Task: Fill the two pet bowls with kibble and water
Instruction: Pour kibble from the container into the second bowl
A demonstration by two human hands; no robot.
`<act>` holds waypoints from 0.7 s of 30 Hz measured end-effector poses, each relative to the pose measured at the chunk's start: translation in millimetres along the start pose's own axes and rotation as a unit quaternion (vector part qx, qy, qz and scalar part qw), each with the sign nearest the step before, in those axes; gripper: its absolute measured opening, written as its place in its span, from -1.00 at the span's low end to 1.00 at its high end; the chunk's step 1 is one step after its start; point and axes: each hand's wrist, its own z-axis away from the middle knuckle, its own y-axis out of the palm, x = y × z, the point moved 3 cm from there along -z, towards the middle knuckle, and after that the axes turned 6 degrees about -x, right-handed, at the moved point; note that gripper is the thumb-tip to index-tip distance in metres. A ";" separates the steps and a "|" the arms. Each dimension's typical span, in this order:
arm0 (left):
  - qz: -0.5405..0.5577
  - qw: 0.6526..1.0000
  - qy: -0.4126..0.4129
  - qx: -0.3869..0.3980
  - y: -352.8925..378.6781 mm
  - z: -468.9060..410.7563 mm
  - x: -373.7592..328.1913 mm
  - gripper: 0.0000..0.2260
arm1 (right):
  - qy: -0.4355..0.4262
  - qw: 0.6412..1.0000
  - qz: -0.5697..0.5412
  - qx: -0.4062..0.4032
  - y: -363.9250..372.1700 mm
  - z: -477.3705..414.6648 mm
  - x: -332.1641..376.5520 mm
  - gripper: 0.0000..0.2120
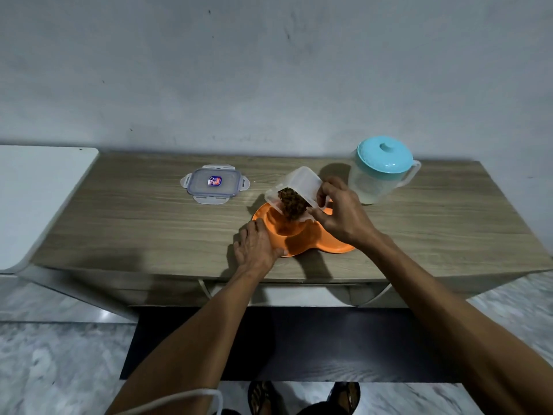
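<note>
An orange double pet bowl (311,239) lies near the front of the wooden table. My right hand (341,215) grips a clear plastic container (299,182) tilted mouth-down over the bowl's left well. Brown kibble (291,203) is heaped at the container's mouth. My left hand (257,245) rests on the bowl's left rim, thumb on the orange edge and fingers lying along the rim. A clear water jug (377,175) with a teal lid stands upright at the back right. The bowl's right well is hidden behind my right hand.
The container's clip-lock lid (215,184) lies flat at the back, left of the bowl. A white surface (36,199) adjoins the wooden table (134,223) on the left. A grey wall runs behind. My feet in sandals (263,396) show below the table's front edge.
</note>
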 end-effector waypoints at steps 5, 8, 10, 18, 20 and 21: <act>0.007 1.000 -0.001 -0.005 1.5 0.2 0.9 -0.11 | -0.029 0.998 0.042 0.021 5.9 3.6 1.5 -0.73; 0.006 1.000 -0.003 -0.006 1.3 0.2 0.6 -0.11 | -0.039 0.997 0.063 0.033 7.1 5.9 2.4 -0.70; 0.004 1.000 -0.003 -0.009 0.7 0.4 0.2 -0.13 | -0.046 0.996 0.064 0.039 6.7 7.2 3.8 -0.66; 0.007 1.000 -0.007 0.001 0.5 0.3 -0.5 -0.12 | -0.075 0.993 0.081 0.036 3.5 8.3 11.4 -0.71; 0.004 1.000 -0.007 0.002 -0.1 0.4 -1.1 -0.13 | -0.086 0.991 0.091 0.040 2.4 8.8 14.1 -0.72; 0.003 1.000 -0.008 0.002 -0.5 0.4 -1.6 -0.14 | -0.091 0.990 0.098 0.042 2.2 9.0 15.0 -0.72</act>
